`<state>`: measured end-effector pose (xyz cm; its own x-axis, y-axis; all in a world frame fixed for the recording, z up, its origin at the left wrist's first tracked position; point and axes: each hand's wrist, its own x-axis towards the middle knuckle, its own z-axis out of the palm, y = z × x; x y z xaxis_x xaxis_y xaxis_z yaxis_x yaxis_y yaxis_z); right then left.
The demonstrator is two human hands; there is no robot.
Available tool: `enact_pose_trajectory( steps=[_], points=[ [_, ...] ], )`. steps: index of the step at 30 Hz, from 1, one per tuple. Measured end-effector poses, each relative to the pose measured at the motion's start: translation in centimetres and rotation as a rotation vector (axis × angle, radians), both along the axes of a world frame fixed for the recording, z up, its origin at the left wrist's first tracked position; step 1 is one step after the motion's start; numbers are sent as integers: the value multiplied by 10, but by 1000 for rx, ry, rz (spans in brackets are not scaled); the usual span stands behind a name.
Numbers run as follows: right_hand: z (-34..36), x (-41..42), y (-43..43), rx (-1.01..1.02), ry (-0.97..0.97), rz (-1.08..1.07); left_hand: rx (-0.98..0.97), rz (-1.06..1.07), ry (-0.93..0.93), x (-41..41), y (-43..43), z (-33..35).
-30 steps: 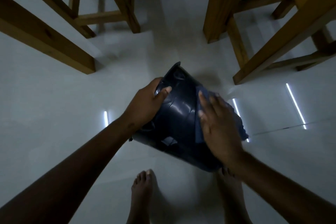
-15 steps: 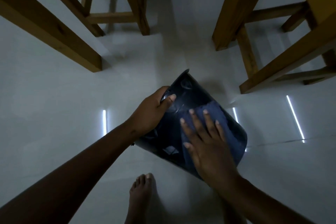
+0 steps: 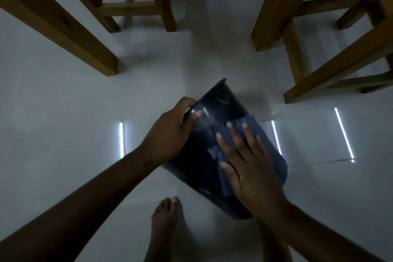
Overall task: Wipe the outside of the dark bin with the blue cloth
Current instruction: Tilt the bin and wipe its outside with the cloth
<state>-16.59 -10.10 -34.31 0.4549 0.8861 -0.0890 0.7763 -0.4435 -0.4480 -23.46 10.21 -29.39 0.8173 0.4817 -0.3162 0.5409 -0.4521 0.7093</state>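
The dark bin [image 3: 200,168] is held tipped over above the pale floor, its bottom pointing away from me. My left hand [image 3: 168,132] grips its left side near the far end, thumb across the glossy wall. The blue cloth [image 3: 268,144] lies spread over the bin's upper right side. My right hand [image 3: 246,166] presses flat on the cloth with fingers spread. The near end of the bin is hidden behind my right wrist.
Wooden furniture legs stand around: a thick leg [image 3: 63,27] at the left, a stool frame [image 3: 136,6] at the back, more legs [image 3: 314,53] at the right. My bare left foot [image 3: 163,225] is on the tiled floor [image 3: 63,134] below the bin.
My right hand with the cloth has slid from the bin's right edge across its top toward the middle and spread flat. My left hand keeps its grip on the bin.
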Motion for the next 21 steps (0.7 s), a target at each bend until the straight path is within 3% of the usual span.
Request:
enact_pose_trajectory(
  steps=[2,6,8,10,12,14,17,19,21],
  points=[
    [-6,22,12,23,-21,-8,-48,-66,3,9,3,2],
    [-12,59,17,108,287,-317,-36,-119,-6,20,5,3],
    [-6,36,7,-13,184,-340,-22,-101,2,23,5,3],
    [1,3,3,-87,-22,-151,-4,-92,6,25,5,0],
    [0,-7,6,-73,-99,27,15,-92,-21,28,3,-1],
    [-3,15,17,-28,-77,-9,30,-78,-32,31,2,-2],
    [-1,42,12,10,202,-316,9,-59,-21,31,2,-1],
    [-2,21,0,-75,85,-294,-14,-65,-14,26,3,0],
    [-2,-10,-4,-114,-84,-59,-23,-70,-9,23,5,-2]
  ],
)
